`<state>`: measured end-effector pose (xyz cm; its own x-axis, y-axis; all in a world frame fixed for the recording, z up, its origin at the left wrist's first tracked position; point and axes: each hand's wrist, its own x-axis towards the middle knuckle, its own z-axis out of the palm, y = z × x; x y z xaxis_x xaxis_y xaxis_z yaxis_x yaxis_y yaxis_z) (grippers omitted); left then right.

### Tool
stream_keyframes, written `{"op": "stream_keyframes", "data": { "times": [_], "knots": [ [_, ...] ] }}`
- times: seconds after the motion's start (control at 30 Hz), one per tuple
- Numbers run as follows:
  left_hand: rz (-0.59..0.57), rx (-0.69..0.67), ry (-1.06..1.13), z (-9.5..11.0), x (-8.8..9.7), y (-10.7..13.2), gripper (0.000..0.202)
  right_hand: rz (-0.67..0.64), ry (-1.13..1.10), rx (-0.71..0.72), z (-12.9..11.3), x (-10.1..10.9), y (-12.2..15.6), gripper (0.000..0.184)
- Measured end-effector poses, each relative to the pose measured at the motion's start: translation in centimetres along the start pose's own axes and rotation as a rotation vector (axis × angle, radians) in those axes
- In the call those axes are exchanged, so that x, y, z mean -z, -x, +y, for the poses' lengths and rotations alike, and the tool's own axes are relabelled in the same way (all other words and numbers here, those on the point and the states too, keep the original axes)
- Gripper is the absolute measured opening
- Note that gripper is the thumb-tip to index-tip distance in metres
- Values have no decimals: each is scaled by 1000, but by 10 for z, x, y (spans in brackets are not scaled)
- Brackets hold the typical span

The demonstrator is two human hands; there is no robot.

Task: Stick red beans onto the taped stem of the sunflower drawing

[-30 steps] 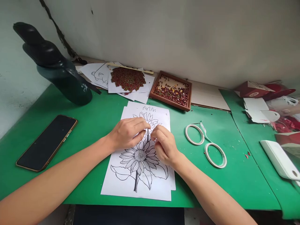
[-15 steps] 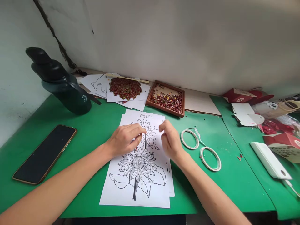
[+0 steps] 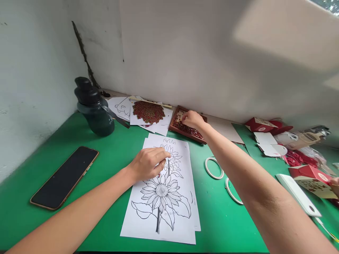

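On the green table lies a sheet of paper [image 3: 137,225] with black line drawings of sunflowers, over another sheet. My left hand [image 3: 149,164] rests on its upper part, fingers curled and closed. A small red thing [image 3: 159,175] shows under that hand; what its fingers hold is hidden. My right hand [image 3: 193,120] reaches into the wooden-framed tray [image 3: 186,135] of red beans and other small seeds. Its fingertips are pinched together low over the contents, and anything between them is too small to make out.
Left stand a dark water bottle [image 3: 96,118] and a phone [image 3: 65,177]. Behind lies a bean-covered flower picture [image 3: 148,112]. Two tape rolls [image 3: 214,168] lie beneath my right forearm. At right are a white power bank [image 3: 298,194] and a red box [image 3: 312,180] touched by another person's hand [image 3: 335,185].
My right hand has moved from beside the drawing, up and away, into the bean tray. The left hand stays on the paper. The view has shifted, and another person's hand shows at the right edge.
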<state>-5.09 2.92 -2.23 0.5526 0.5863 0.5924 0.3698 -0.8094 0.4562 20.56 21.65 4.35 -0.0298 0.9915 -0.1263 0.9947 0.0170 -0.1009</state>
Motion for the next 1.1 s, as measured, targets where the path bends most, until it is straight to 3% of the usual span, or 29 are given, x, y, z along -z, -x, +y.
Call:
{"op": "stream_keyframes", "data": {
  "times": [0.4, 0.7, 0.83, 1.1],
  "knots": [
    [25, -34, -65, -5, 2, 0, 23, -54, 194, -38, -15, -4, -28, 16],
    [20, -33, -77, -5, 2, -1, 23, -82, 260, -45, -15, -5, -33, 29],
    [55, -52, -94, -7, 3, -1, 23, -108, 247, -59, -14, -7, -32, 26],
    [72, -52, -124, -11, 7, 0, 25, -56, 124, -8, -7, 21, -15, 14]
  ]
}}
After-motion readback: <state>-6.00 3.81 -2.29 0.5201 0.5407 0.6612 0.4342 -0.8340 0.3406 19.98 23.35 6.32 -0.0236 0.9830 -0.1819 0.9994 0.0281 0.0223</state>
